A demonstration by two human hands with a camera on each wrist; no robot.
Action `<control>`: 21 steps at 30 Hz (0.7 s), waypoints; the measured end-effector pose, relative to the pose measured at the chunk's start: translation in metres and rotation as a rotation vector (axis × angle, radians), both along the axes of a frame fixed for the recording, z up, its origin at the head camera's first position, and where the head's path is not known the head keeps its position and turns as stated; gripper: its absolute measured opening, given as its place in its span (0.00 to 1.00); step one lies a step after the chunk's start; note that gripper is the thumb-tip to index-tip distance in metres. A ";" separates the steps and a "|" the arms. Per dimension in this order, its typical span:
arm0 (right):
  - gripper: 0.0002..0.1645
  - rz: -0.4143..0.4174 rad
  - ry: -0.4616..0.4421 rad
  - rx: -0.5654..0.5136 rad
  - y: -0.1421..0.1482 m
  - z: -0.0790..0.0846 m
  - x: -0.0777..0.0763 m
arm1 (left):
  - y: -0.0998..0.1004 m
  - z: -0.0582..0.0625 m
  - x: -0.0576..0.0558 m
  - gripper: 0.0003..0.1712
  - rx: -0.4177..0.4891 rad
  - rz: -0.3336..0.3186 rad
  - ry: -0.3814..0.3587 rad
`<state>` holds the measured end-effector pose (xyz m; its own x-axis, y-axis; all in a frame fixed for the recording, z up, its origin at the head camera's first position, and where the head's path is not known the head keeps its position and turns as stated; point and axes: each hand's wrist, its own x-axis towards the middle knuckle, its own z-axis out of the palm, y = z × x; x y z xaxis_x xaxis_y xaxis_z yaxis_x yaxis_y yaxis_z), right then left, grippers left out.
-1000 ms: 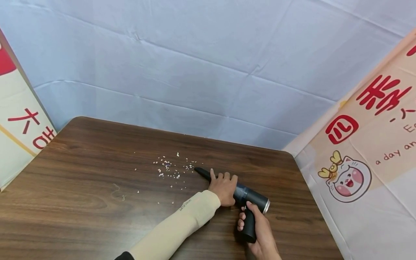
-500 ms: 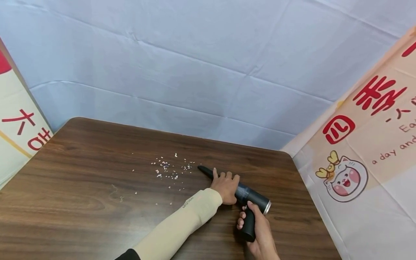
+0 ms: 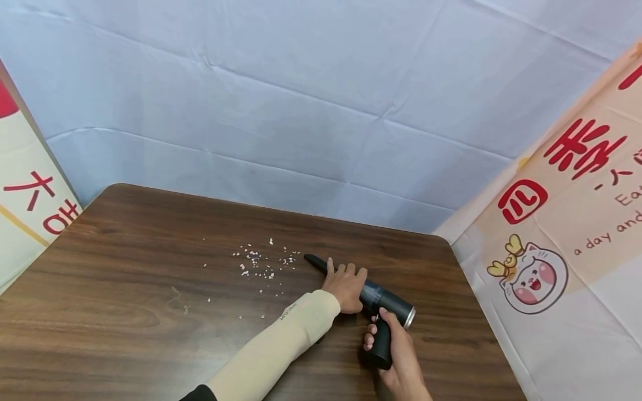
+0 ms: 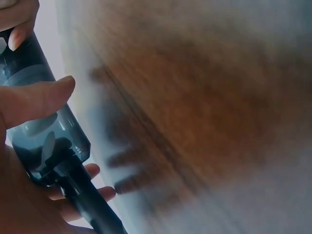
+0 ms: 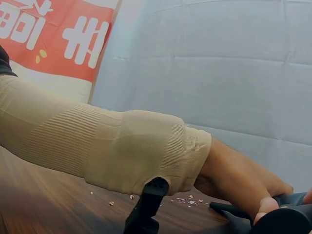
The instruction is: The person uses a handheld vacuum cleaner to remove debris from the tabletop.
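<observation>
A black handheld vacuum with a long narrow nozzle lies across the right of the wooden table in the head view. My right hand grips its handle, thumb high near the body. Farther forward, my left hand holds the vacuum's front part. The left wrist view has the left thumb over the clear dust cup, with fingertips showing on the far side. White scraps lie scattered just left of the nozzle tip, which is a little apart from them. Whether the tip touches the table cannot be told.
A thin pale thread lies on the table left of the scraps. Pale cloth hangs behind the far edge, and printed banners stand at both sides. The beige sleeve crosses the near middle.
The nozzle tip has drawn back slightly to the right, away from the scraps. Both hands keep their hold on the vacuum. The head view has shifted a little.
</observation>
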<state>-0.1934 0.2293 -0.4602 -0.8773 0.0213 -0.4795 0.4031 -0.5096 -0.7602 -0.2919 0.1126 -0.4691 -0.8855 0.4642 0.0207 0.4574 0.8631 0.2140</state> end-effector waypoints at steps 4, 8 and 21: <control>0.25 0.042 -0.008 0.021 0.004 0.001 0.001 | 0.000 -0.001 0.004 0.35 0.006 0.024 0.018; 0.26 0.108 -0.042 0.020 0.011 0.003 0.002 | 0.001 -0.001 0.010 0.37 -0.011 0.048 0.006; 0.24 0.270 -0.100 0.000 0.024 0.009 0.001 | 0.001 0.005 0.026 0.38 -0.059 0.126 0.016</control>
<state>-0.1921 0.2534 -0.4510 -0.7995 -0.2066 -0.5640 0.5972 -0.3731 -0.7100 -0.2658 0.1133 -0.4640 -0.9368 0.3497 0.0114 0.3471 0.9250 0.1545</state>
